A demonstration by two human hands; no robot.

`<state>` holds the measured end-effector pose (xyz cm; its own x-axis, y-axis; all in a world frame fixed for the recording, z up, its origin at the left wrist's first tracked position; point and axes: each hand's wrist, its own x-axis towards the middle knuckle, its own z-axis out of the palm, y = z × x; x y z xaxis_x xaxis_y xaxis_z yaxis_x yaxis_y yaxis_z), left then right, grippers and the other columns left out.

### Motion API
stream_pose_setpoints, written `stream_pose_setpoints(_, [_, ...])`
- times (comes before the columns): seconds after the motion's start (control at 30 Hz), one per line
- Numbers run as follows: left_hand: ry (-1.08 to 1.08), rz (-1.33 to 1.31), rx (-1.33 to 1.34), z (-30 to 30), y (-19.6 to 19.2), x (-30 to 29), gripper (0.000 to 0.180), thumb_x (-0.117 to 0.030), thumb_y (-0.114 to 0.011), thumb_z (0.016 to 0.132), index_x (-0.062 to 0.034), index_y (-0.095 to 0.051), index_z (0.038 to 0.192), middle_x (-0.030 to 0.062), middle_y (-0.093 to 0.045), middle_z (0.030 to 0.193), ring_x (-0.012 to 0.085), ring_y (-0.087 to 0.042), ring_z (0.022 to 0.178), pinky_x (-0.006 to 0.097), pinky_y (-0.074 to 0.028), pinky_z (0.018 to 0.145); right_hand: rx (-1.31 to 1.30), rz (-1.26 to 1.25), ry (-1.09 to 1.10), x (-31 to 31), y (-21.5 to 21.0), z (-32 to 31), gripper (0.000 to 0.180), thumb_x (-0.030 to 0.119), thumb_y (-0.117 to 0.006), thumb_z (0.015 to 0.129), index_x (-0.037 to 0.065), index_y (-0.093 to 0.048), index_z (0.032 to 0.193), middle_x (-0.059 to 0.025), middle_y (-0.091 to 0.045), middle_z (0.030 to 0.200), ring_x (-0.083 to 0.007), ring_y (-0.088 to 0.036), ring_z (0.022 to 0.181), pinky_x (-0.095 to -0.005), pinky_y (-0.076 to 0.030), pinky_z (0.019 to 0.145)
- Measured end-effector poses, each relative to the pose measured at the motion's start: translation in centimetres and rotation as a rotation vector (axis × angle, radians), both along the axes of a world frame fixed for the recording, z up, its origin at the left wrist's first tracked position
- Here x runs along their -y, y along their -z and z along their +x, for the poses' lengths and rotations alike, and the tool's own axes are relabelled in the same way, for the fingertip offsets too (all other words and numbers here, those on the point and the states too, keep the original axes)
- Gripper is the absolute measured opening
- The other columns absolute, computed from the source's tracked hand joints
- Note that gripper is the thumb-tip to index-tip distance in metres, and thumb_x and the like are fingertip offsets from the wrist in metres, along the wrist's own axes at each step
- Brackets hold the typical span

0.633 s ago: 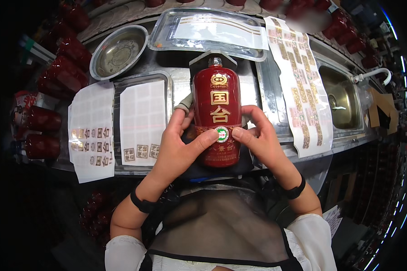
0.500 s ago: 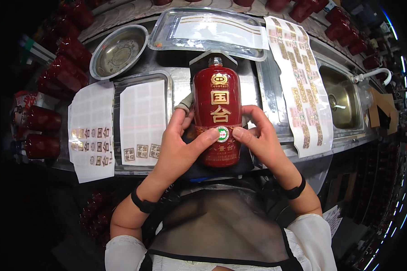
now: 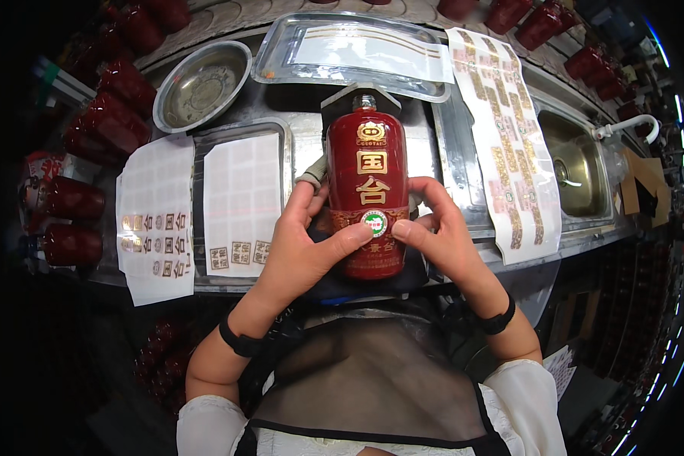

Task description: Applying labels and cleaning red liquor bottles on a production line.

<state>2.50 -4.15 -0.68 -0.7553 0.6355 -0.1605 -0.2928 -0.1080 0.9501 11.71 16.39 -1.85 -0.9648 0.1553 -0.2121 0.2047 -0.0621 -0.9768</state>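
Observation:
A glossy red bottle (image 3: 348, 167) with gold decals lies on its back in front of me, its clear neck pointing away. My left hand (image 3: 310, 239) grips its lower left side, and my right hand (image 3: 435, 235) grips the lower right side. Both thumbs press at the edges of a round green-and-white emblem (image 3: 374, 222) on the bottle's front. The other fingers curl round the sides and are partly hidden. Beyond the left fingers a greyish cloth (image 3: 312, 173) shows beside the bottle. A dark angular support (image 3: 387, 102) is visible behind the neck.
Two decal sheets (image 3: 239, 182) (image 3: 153, 182) lie at left, below a round metal basin (image 3: 203, 87). A metal tray (image 3: 277, 49) at the back holds another sheet. Right of the bottle lies a long gold-patterned sheet (image 3: 505, 144), then a sink (image 3: 574, 156). Red bottles (image 3: 72, 243) stand along the left.
The thumbs have shifted very slightly over the emblem, showing a little more of it. Both hands stay on the bottle. Several background bottles along the far edge have moved.

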Motion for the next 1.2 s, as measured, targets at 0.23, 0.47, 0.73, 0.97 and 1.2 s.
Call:
stream_pose_setpoints(0.23, [0.041, -0.062, -0.016, -0.4, 0.0, 0.2, 0.091, -0.023, -0.083, 0.083, 0.0024, -0.031, 0.153, 0.0172, -0.05, 0.147, 0.0221, -0.049, 0.137, 0.037, -0.038, 0.115, -0.02, 0.004, 0.009, 0.3, -0.6, -0.1, 0.061, 0.021, -0.082, 0.088, 0.001, -0.049, 0.134, -0.0067, -0.066, 0.107, 0.0003, -0.058, 0.065, -0.0174, -0.043, 0.052])
stream_pose_setpoints(0.47, [0.033, -0.009, -0.158, -0.7, 2.2, 1.9, 0.097, -0.022, -0.088, 0.081, 0.0031, -0.031, 0.155, 0.019, -0.047, 0.151, 0.0278, -0.04, 0.146, 0.039, -0.03, 0.12, 0.029, 0.105, 0.023, -0.3, -0.9, 1.2, 0.064, 0.026, -0.086, 0.084, 0.0, -0.054, 0.133, 0.0023, -0.06, 0.1, 0.0031, -0.036, 0.057, -0.0173, -0.029, 0.048])
stream_pose_setpoints(0.73, [0.078, -0.089, -0.244, -0.5, 1.8, 2.2, 0.1, -0.024, -0.091, 0.077, 0.0047, -0.033, 0.154, 0.0194, -0.045, 0.153, 0.0283, -0.039, 0.147, 0.039, -0.029, 0.121, 0.044, 0.162, 0.03, 0.6, -0.9, 1.8, 0.07, 0.024, -0.09, 0.078, 0.002, -0.054, 0.134, 0.0002, -0.059, 0.11, 0.0036, -0.035, 0.057, -0.017, -0.028, 0.048])
stream_pose_setpoints(0.97, [0.108, -0.082, -0.212, -0.6, 1.6, 2.3, 0.095, -0.025, -0.091, 0.078, 0.0041, -0.037, 0.151, 0.0178, -0.048, 0.15, 0.0266, -0.04, 0.145, 0.039, -0.031, 0.12, 0.046, 0.147, 0.026, 0.7, -1.0, 1.9, 0.069, 0.024, -0.089, 0.078, 0.002, -0.054, 0.134, 0.0018, -0.06, 0.108, 0.004, -0.035, 0.057, -0.0165, -0.029, 0.049])
stream_pose_setpoints(1.2, [0.079, -0.04, -0.17, -0.5, 1.9, 2.3, 0.095, -0.025, -0.091, 0.078, 0.0042, -0.037, 0.15, 0.0166, -0.049, 0.15, 0.0257, -0.042, 0.143, 0.038, -0.033, 0.119, 0.043, 0.034, 0.051, 0.6, -0.6, 1.8, 0.069, 0.025, -0.089, 0.079, 0.002, -0.054, 0.134, 0.0035, -0.061, 0.102, 0.0041, -0.034, 0.057, -0.0164, -0.027, 0.049])
